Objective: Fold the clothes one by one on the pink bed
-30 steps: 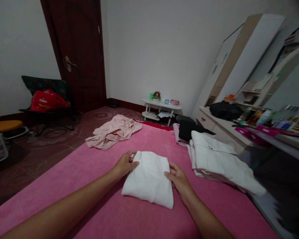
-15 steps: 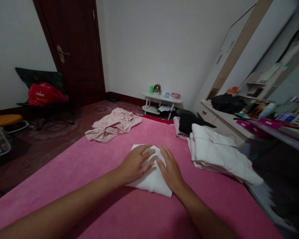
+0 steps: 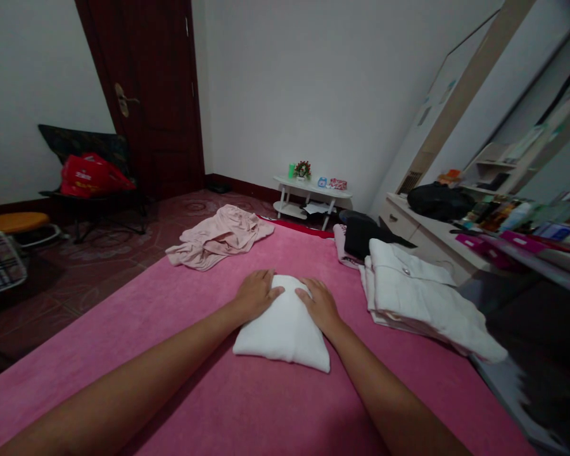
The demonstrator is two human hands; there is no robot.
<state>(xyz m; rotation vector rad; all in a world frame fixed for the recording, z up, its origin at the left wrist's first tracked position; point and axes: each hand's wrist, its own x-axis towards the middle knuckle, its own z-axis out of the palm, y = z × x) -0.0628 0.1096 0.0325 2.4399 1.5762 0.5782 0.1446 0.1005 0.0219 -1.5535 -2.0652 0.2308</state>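
One pink cover (image 3: pixel 247 411) beneath white cloth (image 3: pixel 285 332); dark-red door (image 3: pixel 154 82) beyond

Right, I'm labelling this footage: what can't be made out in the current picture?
In the head view:
Underside of the white cloth: faces the pink bedcover.
Its far corners: under the left hand and right hand.
Lettering on the red bag: too small.
Plaid item: cut off by the left edge.

One bed (image 3: pixel 194 373) is seen, and on it one white cloth (image 3: pixel 285 329) and one pink garment (image 3: pixel 225 237) are counted; the clothes (image 3: pixel 422 294) stacked at the right cannot be counted exactly. One door (image 3: pixel 147 82), one chair (image 3: pixel 109 147), one stool (image 3: pixel 16 221), one red bag (image 3: pixel 95 176), one small table (image 3: pixel 308 185) and one plant (image 3: pixel 303 170) are also counted. The bottles (image 3: pixel 517 216) are too blurred to be counted.
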